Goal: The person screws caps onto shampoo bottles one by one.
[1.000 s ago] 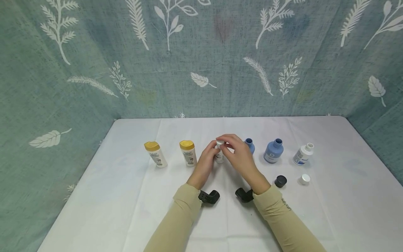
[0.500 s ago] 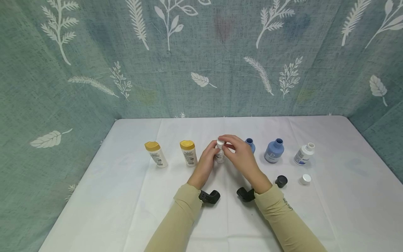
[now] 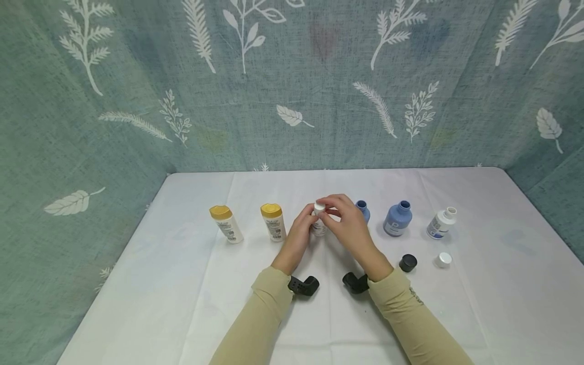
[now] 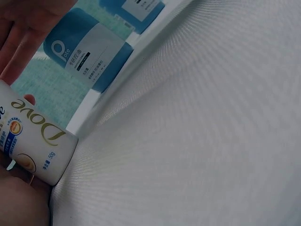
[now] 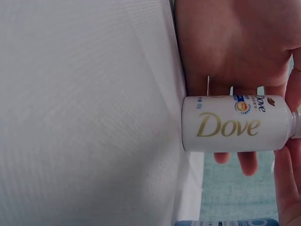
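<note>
A small white Dove bottle (image 3: 319, 229) stands upright on the table in the middle of the head view. My left hand (image 3: 295, 241) grips its body from the left. At the top, my right hand (image 3: 352, 230) pinches the white cap (image 3: 320, 206) between thumb and fingers. In the right wrist view, the bottle (image 5: 230, 123) shows gold lettering, and fingertips sit right at its neck. The left wrist view shows the bottle's lower part (image 4: 37, 136) with its base at the tablecloth. Fingers hide part of the cap.
Two yellow-capped white bottles (image 3: 275, 228) (image 3: 230, 229) stand to the left. On the right are two capless blue bottles (image 3: 397, 223) (image 3: 362, 209) and a capless white bottle (image 3: 439, 225). A black cap (image 3: 408, 262) and a white cap (image 3: 443, 260) lie before them. Patterned cloth (image 3: 292, 142) hangs behind.
The right hand's fingers shift slightly around the cap, which shows more than a second ago. The left hand keeps its grip and the bottle stays in place.
</note>
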